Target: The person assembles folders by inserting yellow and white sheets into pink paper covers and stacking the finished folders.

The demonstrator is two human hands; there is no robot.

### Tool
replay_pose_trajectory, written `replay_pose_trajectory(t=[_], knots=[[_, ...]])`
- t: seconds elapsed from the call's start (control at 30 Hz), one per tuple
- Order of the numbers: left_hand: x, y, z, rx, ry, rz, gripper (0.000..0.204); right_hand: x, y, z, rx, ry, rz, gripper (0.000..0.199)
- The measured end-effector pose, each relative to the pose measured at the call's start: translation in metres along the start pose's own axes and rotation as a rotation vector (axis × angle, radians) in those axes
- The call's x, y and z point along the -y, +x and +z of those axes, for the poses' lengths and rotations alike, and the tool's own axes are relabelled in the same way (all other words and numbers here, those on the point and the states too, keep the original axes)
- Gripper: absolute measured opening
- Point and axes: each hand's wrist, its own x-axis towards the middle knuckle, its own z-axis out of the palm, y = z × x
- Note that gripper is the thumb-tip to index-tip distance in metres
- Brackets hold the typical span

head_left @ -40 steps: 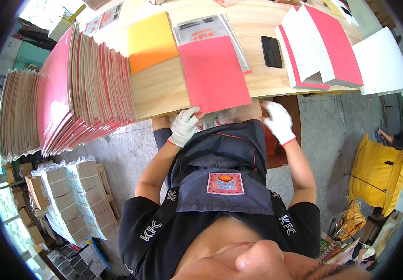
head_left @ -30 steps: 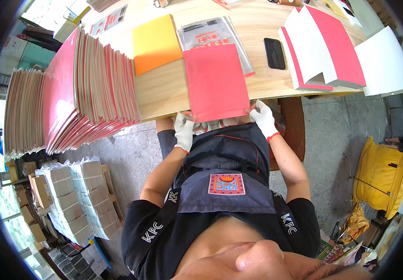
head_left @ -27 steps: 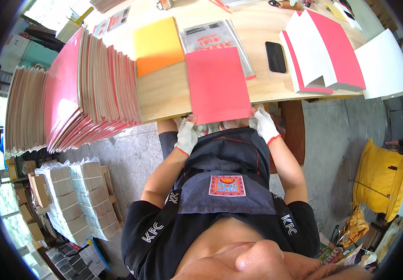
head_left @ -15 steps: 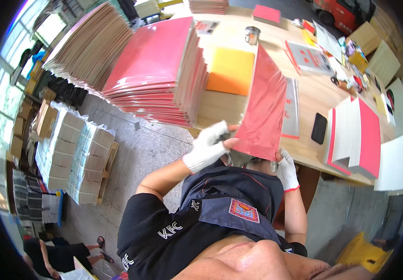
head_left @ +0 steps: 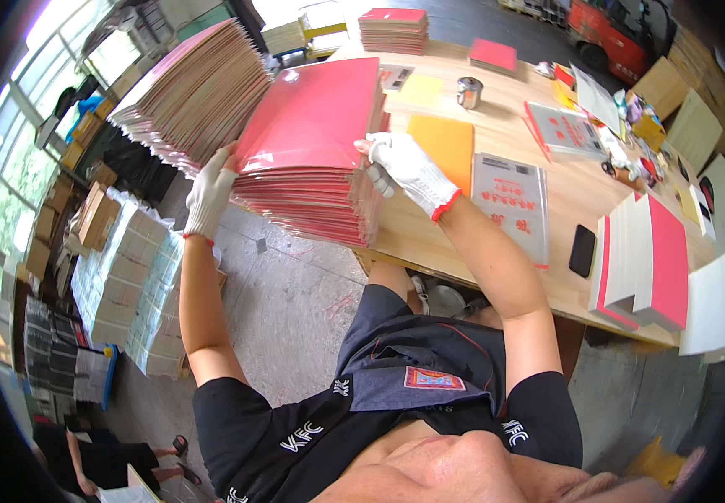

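Observation:
A glossy red packet (head_left: 310,109) in clear film lies on top of the tall stack of red packets (head_left: 304,205) at the table's near left edge. Both my hands wear white knitted gloves with bare fingertips. My left hand (head_left: 209,199) pinches the packet's near left corner, its thumb on the top side. At the near right corner, my right hand (head_left: 406,169) is closed on the edge, with its lower fingers curled beside the stack. An orange sheet (head_left: 444,149) and a clear printed plastic bag (head_left: 511,201) lie right of my right hand.
A second tall stack (head_left: 190,92) leans at the left. On the table are a metal cup (head_left: 469,92), a black phone (head_left: 581,251) and thick red-covered paper blocks (head_left: 660,260). Bundled paper (head_left: 127,277) stands on the floor; a person sits at lower left.
My hands have carried the red packet from above the table's near edge leftward onto the stack. It now lies flat, uncovering the orange sheet and plastic bag.

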Motion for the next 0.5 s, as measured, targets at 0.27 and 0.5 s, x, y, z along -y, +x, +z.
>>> replay_pose_trajectory(t=[0.27, 0.5], knots=[[-0.095, -0.075, 0.097, -0.675, -0.232, 0.981, 0.022, -0.110, -0.101, -0.034, 0.092, 0.145, 0.204, 0.027], [-0.174, -0.056, 0.332, 0.167, -0.430, 0.688, 0.038, -0.161, -0.193, -0.065, -0.089, 0.122, 0.407, 0.026]])
